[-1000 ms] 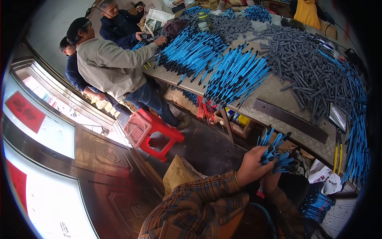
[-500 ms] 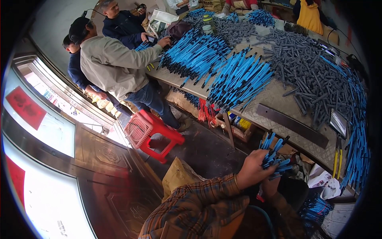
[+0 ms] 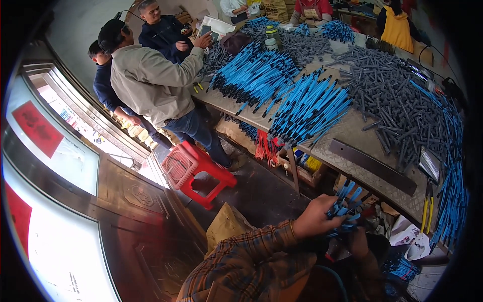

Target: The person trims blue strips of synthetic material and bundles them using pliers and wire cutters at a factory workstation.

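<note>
My left hand (image 3: 318, 217) is closed around a bundle of thin blue plastic sticks (image 3: 348, 197), some with black tips. The bundle is held low, in front of the table's near edge, its ends fanning out past the fingers. Below it is my right hand (image 3: 358, 243), in shadow and slightly smeared, apart from the upper part of the bundle; its fingers cannot be made out. On the table (image 3: 327, 146) lie large piles of similar blue sticks (image 3: 309, 108) with black ends. A broad heap of grey, tube-like plastic pieces (image 3: 397, 100) covers the right side.
A dark flat metal bar (image 3: 372, 166) lies along the table's near edge, with yellow-handled pliers (image 3: 427, 209) to its right. On the floor stand a red plastic stool (image 3: 196, 176) and a brown paper sack (image 3: 229, 226). Several people are around the table, one in a beige jacket (image 3: 151, 83).
My right hand has moved down and right, away from the bundle. My left hand has shifted slightly left with the sticks. The person in beige has raised a phone from the table.
</note>
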A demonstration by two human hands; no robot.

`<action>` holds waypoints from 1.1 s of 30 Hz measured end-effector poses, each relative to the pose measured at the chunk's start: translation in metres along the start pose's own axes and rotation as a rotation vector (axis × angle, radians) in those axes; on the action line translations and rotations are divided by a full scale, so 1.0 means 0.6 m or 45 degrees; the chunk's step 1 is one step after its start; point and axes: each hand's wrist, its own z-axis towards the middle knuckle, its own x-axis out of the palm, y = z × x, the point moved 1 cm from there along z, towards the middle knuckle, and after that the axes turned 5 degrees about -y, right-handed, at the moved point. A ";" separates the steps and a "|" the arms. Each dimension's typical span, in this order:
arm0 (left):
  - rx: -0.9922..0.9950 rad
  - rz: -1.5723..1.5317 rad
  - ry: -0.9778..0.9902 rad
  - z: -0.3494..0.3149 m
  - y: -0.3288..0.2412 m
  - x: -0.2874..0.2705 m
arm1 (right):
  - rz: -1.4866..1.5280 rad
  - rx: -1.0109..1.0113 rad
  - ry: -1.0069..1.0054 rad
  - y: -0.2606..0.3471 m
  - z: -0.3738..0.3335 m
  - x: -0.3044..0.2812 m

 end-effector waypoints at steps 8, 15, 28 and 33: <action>0.094 -0.039 0.222 0.006 -0.014 -0.025 | 0.111 0.226 0.117 0.061 0.025 -0.002; 0.118 0.093 0.296 0.009 -0.009 -0.034 | -0.284 0.007 0.104 0.066 0.033 0.010; -0.089 -0.089 0.391 -0.003 -0.003 -0.031 | -0.244 -0.033 -0.093 0.036 0.026 0.045; -0.134 -0.155 0.296 -0.013 0.007 -0.020 | -0.240 -0.045 -0.138 0.040 0.024 0.050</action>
